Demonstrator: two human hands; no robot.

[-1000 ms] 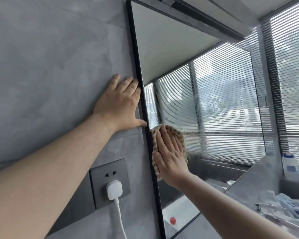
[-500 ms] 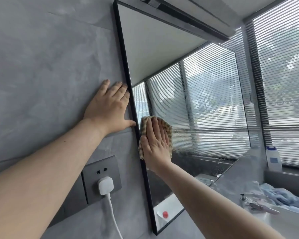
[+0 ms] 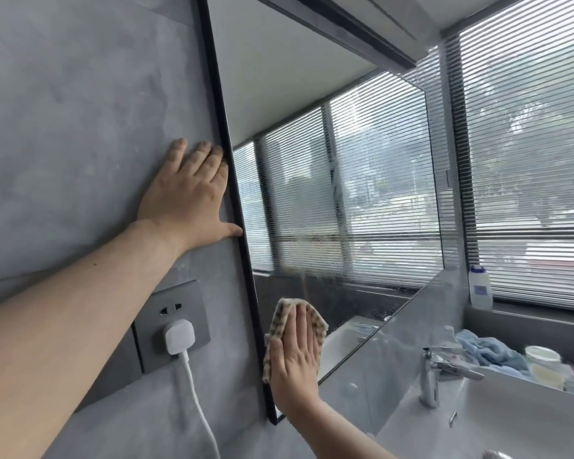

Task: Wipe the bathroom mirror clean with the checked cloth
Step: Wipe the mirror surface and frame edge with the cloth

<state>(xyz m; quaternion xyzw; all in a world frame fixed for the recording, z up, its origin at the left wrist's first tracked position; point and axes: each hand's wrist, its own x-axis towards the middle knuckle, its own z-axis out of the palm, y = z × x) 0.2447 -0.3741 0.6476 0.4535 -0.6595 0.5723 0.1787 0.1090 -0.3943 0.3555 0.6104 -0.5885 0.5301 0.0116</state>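
Pressing the checked cloth [image 3: 279, 321] flat on the lower left corner of the black-framed mirror [image 3: 345, 193], your right hand [image 3: 294, 362] has its grip released, fingers straight. Your left hand [image 3: 186, 200] lies flat, released, on the matt grey wall [image 3: 80, 127].

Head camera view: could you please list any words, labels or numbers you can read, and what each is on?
None can be read.
White bottle: its blue label is too blurred to read.
White plug and grey wall socket: no visible markings.
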